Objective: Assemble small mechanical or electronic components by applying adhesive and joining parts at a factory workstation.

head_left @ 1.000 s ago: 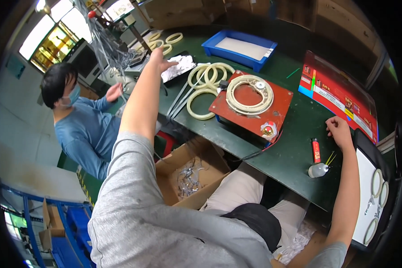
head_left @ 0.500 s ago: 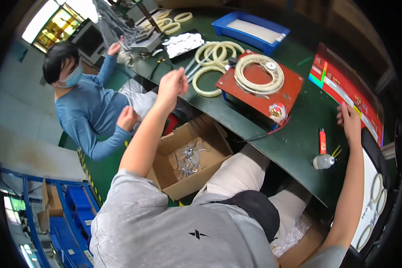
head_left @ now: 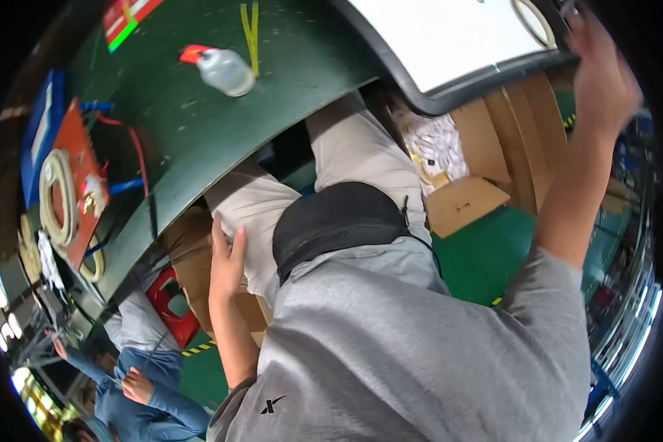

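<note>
- Left hand (head_left: 227, 264) – fingers spread, flat against the thigh (head_left: 252, 214), beside a box (head_left: 191, 254).
- Right hand (head_left: 602, 70) raised at the tray (head_left: 449, 92) rim; its grip cannot be told.

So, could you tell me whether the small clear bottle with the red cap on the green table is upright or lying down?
Lying down. The clear bottle rests on its side on the green table, red cap pointing sideways toward the table's far part, beside yellow strips.

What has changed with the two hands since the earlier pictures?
The left hand came back from the far table and now rests on the person's thigh, empty. The right hand moved to the black tray; its grip is unclear. The small bottle and coiled tubing stayed.
</note>
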Demonstrator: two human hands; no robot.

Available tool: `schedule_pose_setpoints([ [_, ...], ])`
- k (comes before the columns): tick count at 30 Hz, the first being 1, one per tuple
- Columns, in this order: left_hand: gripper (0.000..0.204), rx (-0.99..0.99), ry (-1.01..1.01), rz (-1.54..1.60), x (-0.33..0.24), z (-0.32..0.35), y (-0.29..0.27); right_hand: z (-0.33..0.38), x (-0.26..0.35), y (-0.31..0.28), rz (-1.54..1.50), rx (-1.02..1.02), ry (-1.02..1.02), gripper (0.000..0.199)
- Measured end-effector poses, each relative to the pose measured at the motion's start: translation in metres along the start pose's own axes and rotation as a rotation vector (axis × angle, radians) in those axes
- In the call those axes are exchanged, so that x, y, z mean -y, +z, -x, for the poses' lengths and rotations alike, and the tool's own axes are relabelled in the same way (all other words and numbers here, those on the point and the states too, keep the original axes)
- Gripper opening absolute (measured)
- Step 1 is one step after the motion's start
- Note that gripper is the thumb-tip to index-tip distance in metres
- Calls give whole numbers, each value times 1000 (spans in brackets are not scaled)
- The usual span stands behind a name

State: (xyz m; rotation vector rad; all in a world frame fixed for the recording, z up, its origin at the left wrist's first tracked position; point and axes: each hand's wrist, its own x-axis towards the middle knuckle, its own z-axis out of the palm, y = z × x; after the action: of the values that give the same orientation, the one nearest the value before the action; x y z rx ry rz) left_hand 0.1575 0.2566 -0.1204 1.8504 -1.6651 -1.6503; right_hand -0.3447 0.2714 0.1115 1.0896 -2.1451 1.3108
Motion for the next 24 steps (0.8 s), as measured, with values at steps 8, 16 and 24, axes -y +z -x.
schedule_pose_setpoints([
  [8, 108, 0, -81, -872, -56, -49, 54, 218, -239, -98, 158, 769, 1011, 28],
  [16, 108, 2, -67, -1051, -75, -55, 76, 388, -299, 51, -123, 913, 1155, 34],
  [24, 107, -130, -42, -1048, -66, -55, 90, 447, -339, 169, 99, 1204, 948, 43],
])
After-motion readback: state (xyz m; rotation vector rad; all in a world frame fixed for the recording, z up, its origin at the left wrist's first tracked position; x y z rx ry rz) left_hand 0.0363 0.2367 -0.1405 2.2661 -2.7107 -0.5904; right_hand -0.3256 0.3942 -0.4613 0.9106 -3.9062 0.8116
